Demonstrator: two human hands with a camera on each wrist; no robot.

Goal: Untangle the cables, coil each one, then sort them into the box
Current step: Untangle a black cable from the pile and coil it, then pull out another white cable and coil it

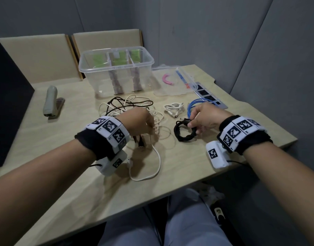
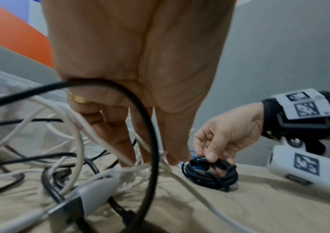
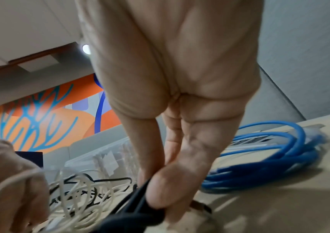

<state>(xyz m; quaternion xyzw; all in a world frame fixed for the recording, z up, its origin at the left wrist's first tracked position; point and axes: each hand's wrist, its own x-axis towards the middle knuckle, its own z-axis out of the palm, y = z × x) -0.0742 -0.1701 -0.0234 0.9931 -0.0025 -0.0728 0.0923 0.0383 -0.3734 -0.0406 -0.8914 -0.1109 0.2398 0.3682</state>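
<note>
Thumb and fingers of the right hand [image 1: 208, 115] clamp the black coil [image 1: 185, 131] — left hand's [image 1: 141, 123] grip unclear in the tangle [image 1: 134, 110].

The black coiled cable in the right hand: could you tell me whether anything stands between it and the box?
Nothing tall does. Between the black coiled cable, held by the right hand, and the clear divided box only the small white coiled cable lies flat on the table. The box stands open.
</note>
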